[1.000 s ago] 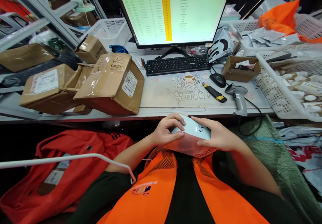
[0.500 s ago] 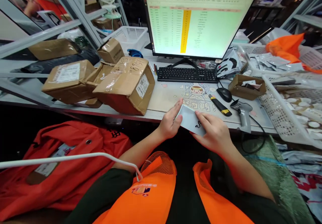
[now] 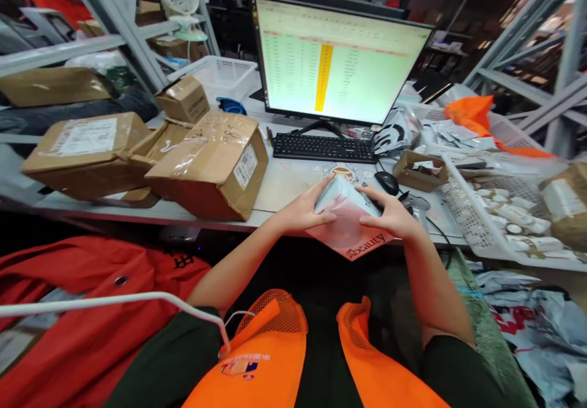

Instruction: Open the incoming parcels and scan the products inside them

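Observation:
Between my two hands is a box (image 3: 351, 224) with a pink face lettered "beauty" and a pale blue side. It is tilted in the air at the desk's front edge. My left hand (image 3: 305, 209) grips its left side, thumb on the pink face. On the right side, my right hand (image 3: 389, 212) holds it with the thumb in front and fingers behind. Just beyond the box lies a printed desk mat (image 3: 293, 178). Close to my right hand are a black mouse (image 3: 387, 182) and a partly covered barcode scanner (image 3: 418, 211).
Brown cartons (image 3: 215, 163) crowd the desk's left. A monitor (image 3: 330, 59) stands behind a black keyboard (image 3: 323, 147). To the right are a small open carton (image 3: 420, 172) and a white basket (image 3: 472, 227) of bottles. A white cable (image 3: 137, 298) crosses the lower left.
The box has turned in my hands, so its pink lettered face now shows where a pale blue side was. My hands have spread wider around it. The camera view has shifted to the right.

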`<state>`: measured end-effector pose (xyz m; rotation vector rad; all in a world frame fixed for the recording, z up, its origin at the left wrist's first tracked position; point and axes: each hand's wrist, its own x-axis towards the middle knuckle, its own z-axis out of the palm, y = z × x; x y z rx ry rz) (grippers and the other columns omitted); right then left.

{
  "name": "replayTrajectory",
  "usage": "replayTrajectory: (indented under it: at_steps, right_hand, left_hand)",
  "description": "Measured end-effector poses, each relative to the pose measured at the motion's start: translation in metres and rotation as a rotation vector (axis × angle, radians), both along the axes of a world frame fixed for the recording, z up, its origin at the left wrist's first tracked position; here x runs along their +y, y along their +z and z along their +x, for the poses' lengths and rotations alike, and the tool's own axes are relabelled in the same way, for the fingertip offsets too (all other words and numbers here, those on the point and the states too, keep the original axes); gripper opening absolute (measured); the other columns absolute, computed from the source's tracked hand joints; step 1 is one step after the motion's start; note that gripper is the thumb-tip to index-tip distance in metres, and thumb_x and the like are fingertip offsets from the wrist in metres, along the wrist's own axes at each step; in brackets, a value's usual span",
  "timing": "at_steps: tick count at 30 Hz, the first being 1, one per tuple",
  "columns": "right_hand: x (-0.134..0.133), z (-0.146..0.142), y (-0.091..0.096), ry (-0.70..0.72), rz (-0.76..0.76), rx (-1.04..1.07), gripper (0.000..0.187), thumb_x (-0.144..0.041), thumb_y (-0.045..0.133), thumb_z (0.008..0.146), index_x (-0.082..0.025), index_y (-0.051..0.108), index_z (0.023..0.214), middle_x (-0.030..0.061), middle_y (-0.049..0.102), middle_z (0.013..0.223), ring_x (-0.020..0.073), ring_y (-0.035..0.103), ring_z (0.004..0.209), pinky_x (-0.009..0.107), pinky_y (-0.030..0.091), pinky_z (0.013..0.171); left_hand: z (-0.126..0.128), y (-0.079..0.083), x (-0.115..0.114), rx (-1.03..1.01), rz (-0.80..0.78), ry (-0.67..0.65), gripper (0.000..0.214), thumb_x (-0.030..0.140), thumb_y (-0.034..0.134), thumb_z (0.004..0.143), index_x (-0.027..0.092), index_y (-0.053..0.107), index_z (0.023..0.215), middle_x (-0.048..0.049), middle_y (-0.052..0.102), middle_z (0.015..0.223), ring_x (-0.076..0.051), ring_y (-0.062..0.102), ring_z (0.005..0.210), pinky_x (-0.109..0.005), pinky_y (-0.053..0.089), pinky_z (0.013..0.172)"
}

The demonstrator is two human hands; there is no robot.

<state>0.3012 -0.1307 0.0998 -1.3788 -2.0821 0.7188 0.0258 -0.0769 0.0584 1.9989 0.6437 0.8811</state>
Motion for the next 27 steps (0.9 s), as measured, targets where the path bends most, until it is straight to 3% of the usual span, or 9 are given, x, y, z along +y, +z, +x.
replayTrajectory:
  at_steps: [2, 4, 7, 8, 10, 14, 20, 23, 27]
  right_hand:
    - [0.003, 0.015, -0.004, 0.015, -0.049, 0.088, 0.082, -0.072, 0.071, 0.083, -0.027, 0.058, 0.150, 0.0101, 0.060, 0.152, 0.0365, 0.055, 0.141, 0.054, 0.046, 0.117]
    - [-0.002, 0.041, -0.014, -0.125, 0.049, 0.108, 0.073, -0.074, 0.056, 0.091, -0.025, 0.061, 0.146, 0.0121, 0.063, 0.147, 0.0347, 0.058, 0.137, 0.055, 0.045, 0.116]
    - [-0.021, 0.103, -0.043, -0.689, 0.356, -0.042, 0.077, -0.076, 0.047, 0.092, -0.016, 0.067, 0.136, 0.0227, 0.064, 0.139, 0.0414, 0.058, 0.134, 0.062, 0.041, 0.116]
    - [-0.027, 0.127, -0.055, -0.890, 0.360, -0.145, 0.082, -0.078, 0.048, 0.090, -0.012, 0.068, 0.135, 0.0289, 0.063, 0.138, 0.0463, 0.055, 0.134, 0.064, 0.039, 0.115]
    - [-0.033, 0.169, -0.082, -1.113, 0.088, -0.316, 0.091, -0.081, 0.056, 0.084, -0.006, 0.068, 0.135, 0.0395, 0.060, 0.134, 0.0535, 0.055, 0.132, 0.065, 0.042, 0.108]
    - [-0.020, 0.211, -0.119, -1.072, -0.295, -0.332, 0.095, -0.080, 0.057, 0.078, -0.003, 0.066, 0.134, 0.0325, 0.068, 0.124, 0.0516, 0.061, 0.124, 0.062, 0.047, 0.104]
    - [0.000, 0.186, -0.119, -0.989, -0.164, -0.201, 0.064, -0.068, 0.072, 0.062, -0.015, 0.071, 0.098, 0.0253, 0.073, 0.114, 0.0461, 0.062, 0.122, 0.053, 0.049, 0.105]
    - [-0.020, 0.153, -0.112, -0.995, -0.033, 0.224, 0.060, -0.060, 0.082, 0.055, -0.018, 0.066, 0.095, 0.0151, 0.074, 0.100, 0.0363, 0.069, 0.098, 0.049, 0.056, 0.090]
    - [-0.067, 0.094, -0.106, -0.689, -0.080, 0.756, 0.041, -0.048, 0.088, 0.066, -0.021, 0.061, 0.081, -0.0021, 0.061, 0.066, 0.0168, 0.057, 0.061, 0.032, 0.053, 0.061]
  left_hand:
    - [0.001, -0.004, 0.004, -0.028, -0.108, 0.028, 0.114, 0.059, 0.086, 0.077, 0.024, 0.026, 0.167, -0.0188, 0.041, 0.164, -0.042, 0.041, 0.151, -0.057, 0.033, 0.126]
    - [0.001, -0.014, 0.008, -0.143, -0.273, 0.122, 0.118, 0.062, 0.086, 0.075, 0.020, 0.025, 0.167, -0.0219, 0.051, 0.155, -0.042, 0.050, 0.144, -0.058, 0.040, 0.121]
    - [-0.005, -0.032, 0.014, -0.459, -0.509, 0.293, 0.114, 0.065, 0.086, 0.072, 0.016, 0.033, 0.161, -0.0210, 0.057, 0.148, -0.038, 0.058, 0.135, -0.052, 0.048, 0.114]
    - [-0.007, -0.037, 0.015, -0.575, -0.567, 0.337, 0.110, 0.064, 0.087, 0.071, 0.017, 0.037, 0.158, -0.0194, 0.059, 0.146, -0.036, 0.061, 0.131, -0.049, 0.050, 0.112]
    - [-0.010, -0.041, 0.017, -0.754, -0.658, 0.391, 0.102, 0.055, 0.091, 0.067, 0.018, 0.046, 0.150, -0.0154, 0.066, 0.139, -0.032, 0.066, 0.123, -0.044, 0.054, 0.107]
    - [-0.003, -0.041, 0.019, -0.920, -0.777, 0.449, 0.083, 0.037, 0.097, 0.058, 0.020, 0.062, 0.131, -0.0094, 0.075, 0.123, -0.030, 0.071, 0.112, -0.039, 0.058, 0.099]
    - [0.010, -0.043, 0.026, -1.092, -0.723, 0.472, 0.075, 0.057, 0.094, 0.065, 0.017, 0.065, 0.121, -0.0121, 0.076, 0.118, -0.030, 0.071, 0.113, -0.037, 0.057, 0.097]
    - [0.003, -0.047, 0.025, -1.145, -0.772, 0.353, 0.070, 0.058, 0.087, 0.075, 0.018, 0.065, 0.127, -0.0116, 0.075, 0.120, -0.031, 0.070, 0.117, -0.037, 0.057, 0.099]
    - [-0.007, -0.053, 0.024, -1.106, -1.043, 0.176, 0.059, 0.055, 0.067, 0.091, 0.017, 0.063, 0.135, -0.0133, 0.075, 0.116, -0.032, 0.071, 0.110, -0.045, 0.058, 0.094]
